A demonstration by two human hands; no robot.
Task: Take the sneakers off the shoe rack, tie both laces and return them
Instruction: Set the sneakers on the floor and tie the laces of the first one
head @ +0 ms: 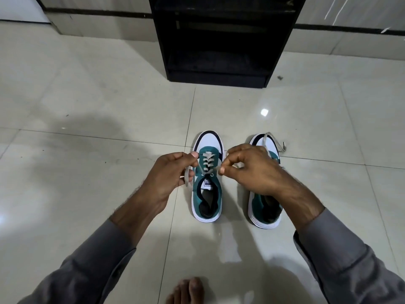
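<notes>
Bare foot [186, 290] at the near edge; both hands on the laces of the left-hand sneaker [207, 178].

Grey sleeves [341, 257] run up to the hands; left hand [168, 174] closed, thumb and forefinger pinching one end of the grey lace [187, 175], its tail hanging by the palm; right hand [252, 170] closed, fingertips pinching the other end at the shoe's right side; lace pulled out to both sides over the tongue, no bow visible; right-hand sneaker [264, 207] just beside the first, partly under the right wrist, its loose lace [275, 142] trailing over the toe onto the tile floor [87, 106]; both shoes toe-forward; black shoe rack [221, 40] well apart, beyond them.
</notes>
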